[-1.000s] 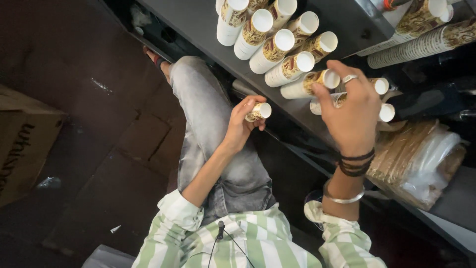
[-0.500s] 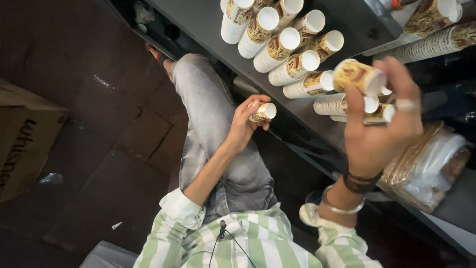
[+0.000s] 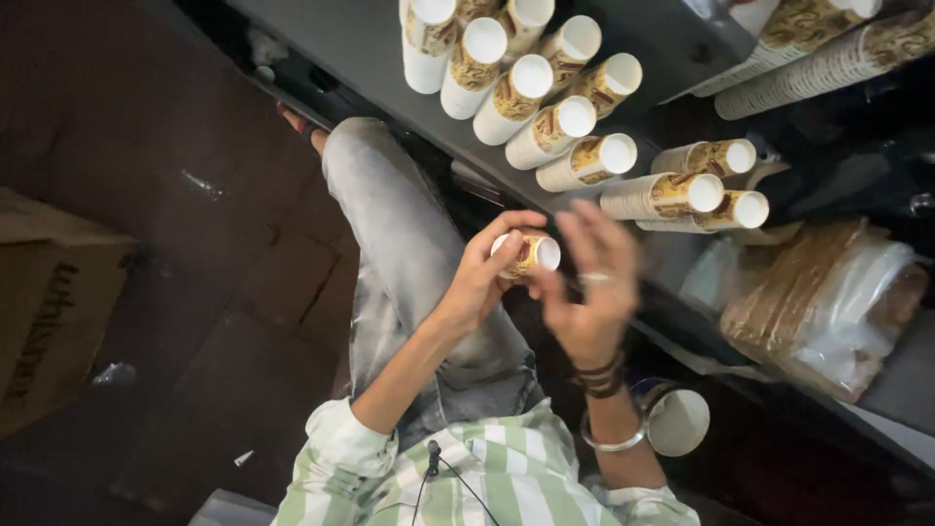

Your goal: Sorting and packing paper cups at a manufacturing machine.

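Left hand: the left hand (image 3: 482, 278) is closed around a short stack of paper cups (image 3: 526, 255), fingers wrapped over its top and side, the white cup bottom facing the shelf.
Right hand: the right hand (image 3: 584, 292) hovers just beside the stack, open and blurred, fingers spread wide, holding nothing; a ring and dark wristbands show on it.
Held thing: the stack sits between both hands, above the grey trouser knee (image 3: 390, 214) of the person.
Beyond the hands: a grey shelf (image 3: 370, 39) carries rows of paper cup stacks (image 3: 545, 107) laid on their sides, white bottoms outward; the nearest stack (image 3: 662, 195) lies just past the right fingertips.
Right of the right hand: a plastic-wrapped bundle of brown paper goods (image 3: 828, 302).
Below the right wrist: a single open cup (image 3: 677, 421).
Far left: a cardboard box (image 3: 49, 302) on the dark floor.
Step in hand: judged as a separated cup stack being readied for the row.
Next move calls for: a free hand closing on the stack, base kept outward.
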